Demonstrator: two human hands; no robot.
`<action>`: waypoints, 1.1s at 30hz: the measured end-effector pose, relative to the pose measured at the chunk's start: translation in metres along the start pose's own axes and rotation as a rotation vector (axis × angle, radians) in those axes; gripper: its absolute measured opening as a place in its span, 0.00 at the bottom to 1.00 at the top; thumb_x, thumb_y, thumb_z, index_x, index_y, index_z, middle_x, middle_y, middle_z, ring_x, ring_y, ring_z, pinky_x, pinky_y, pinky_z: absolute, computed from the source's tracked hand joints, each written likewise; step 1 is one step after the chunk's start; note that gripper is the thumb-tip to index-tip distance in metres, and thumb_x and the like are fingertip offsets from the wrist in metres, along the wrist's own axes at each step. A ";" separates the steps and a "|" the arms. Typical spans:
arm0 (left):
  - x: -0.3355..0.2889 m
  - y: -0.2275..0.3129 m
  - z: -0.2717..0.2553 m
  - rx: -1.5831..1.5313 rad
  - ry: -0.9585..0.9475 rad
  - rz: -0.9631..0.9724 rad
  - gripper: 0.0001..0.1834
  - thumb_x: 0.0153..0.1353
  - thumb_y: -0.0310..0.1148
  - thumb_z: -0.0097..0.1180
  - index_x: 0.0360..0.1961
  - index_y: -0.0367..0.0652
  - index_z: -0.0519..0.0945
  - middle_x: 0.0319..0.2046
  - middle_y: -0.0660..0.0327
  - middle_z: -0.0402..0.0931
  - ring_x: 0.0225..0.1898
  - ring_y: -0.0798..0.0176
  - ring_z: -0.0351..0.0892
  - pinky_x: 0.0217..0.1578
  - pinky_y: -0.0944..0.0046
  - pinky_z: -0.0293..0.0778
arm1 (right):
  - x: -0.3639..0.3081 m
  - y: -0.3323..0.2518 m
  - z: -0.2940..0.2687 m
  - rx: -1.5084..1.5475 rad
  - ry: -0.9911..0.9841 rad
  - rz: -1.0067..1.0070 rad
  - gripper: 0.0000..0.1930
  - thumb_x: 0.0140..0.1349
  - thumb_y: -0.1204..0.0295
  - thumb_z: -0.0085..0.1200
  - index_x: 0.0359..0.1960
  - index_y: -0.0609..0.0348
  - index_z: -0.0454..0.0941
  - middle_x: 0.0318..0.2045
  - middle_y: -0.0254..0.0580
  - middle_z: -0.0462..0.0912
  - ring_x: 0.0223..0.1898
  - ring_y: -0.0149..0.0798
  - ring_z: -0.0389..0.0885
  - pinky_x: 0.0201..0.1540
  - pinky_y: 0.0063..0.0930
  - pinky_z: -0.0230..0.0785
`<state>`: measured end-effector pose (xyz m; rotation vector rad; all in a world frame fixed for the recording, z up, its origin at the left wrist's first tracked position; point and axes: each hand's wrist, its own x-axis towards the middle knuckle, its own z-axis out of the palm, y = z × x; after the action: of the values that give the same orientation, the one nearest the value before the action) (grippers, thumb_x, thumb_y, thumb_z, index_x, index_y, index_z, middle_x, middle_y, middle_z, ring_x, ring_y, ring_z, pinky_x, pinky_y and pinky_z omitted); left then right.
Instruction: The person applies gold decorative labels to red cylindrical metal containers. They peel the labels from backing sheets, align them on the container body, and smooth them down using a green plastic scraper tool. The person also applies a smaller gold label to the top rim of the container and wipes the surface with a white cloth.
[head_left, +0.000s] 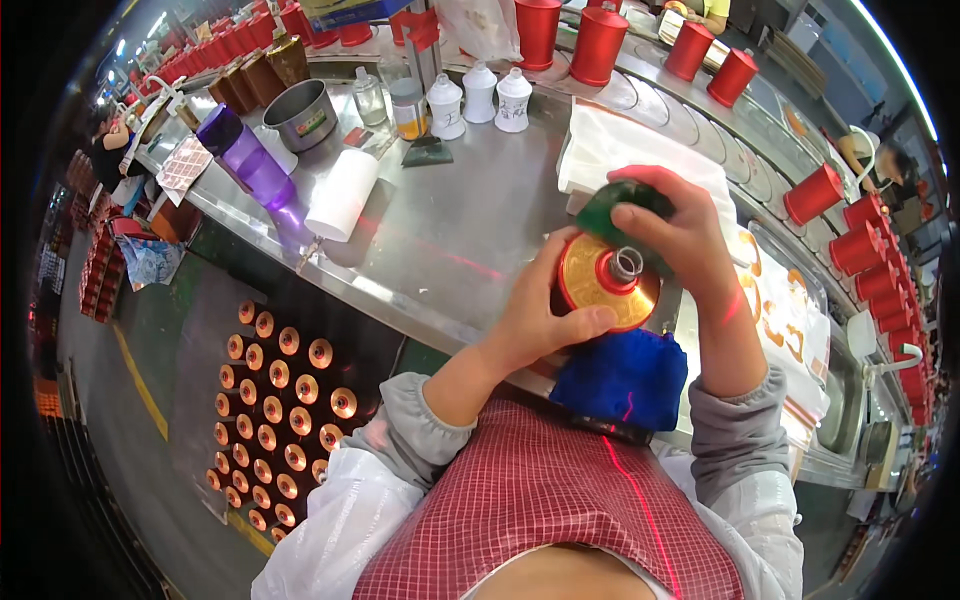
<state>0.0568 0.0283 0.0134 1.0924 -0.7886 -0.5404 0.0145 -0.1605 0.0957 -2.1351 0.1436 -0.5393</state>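
Observation:
My left hand (553,305) is wrapped around a red bottle (608,284) with a gold shoulder and an open clear neck, tilted toward me. My right hand (680,225) pinches a flat dark green piece (605,212) against the far side of the bottle. It is blurred, and I cannot tell its exact kind. Just below the bottle is a blue cloth-covered pad (625,378) at the table's edge. Beyond my hands a white cloth (640,140) lies on the metal table (440,215).
A white paper roll (342,195), purple bottle (250,165), metal pot (300,115) and several white bottles (512,100) stand at the back left. Red bottles (600,45) line a conveyor (690,115) behind. Gold-topped bottles (280,375) stand low at left. Gold-orange labels (795,330) lie at right.

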 end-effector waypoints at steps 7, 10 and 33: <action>0.001 0.001 -0.005 0.029 -0.001 0.046 0.46 0.51 0.49 0.67 0.63 0.34 0.60 0.57 0.50 0.67 0.58 0.55 0.69 0.59 0.58 0.65 | -0.007 0.004 0.006 0.223 -0.044 0.045 0.16 0.58 0.74 0.63 0.48 0.63 0.79 0.39 0.34 0.83 0.40 0.26 0.79 0.48 0.22 0.72; -0.010 -0.008 0.014 0.228 0.196 0.166 0.46 0.52 0.50 0.67 0.63 0.34 0.60 0.57 0.48 0.66 0.58 0.52 0.69 0.58 0.56 0.65 | -0.006 0.003 0.000 0.376 -0.021 0.048 0.16 0.58 0.74 0.63 0.48 0.63 0.79 0.38 0.34 0.84 0.40 0.26 0.79 0.48 0.23 0.72; 0.000 -0.006 0.002 0.010 0.056 0.025 0.42 0.49 0.44 0.66 0.62 0.36 0.63 0.54 0.52 0.71 0.56 0.60 0.71 0.57 0.60 0.67 | -0.002 0.003 0.000 0.187 -0.078 0.010 0.14 0.57 0.72 0.63 0.45 0.63 0.80 0.38 0.34 0.84 0.40 0.27 0.78 0.48 0.23 0.71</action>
<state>0.0556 0.0249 0.0086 1.1009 -0.7557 -0.4827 0.0128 -0.1620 0.0928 -1.9684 0.0581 -0.4447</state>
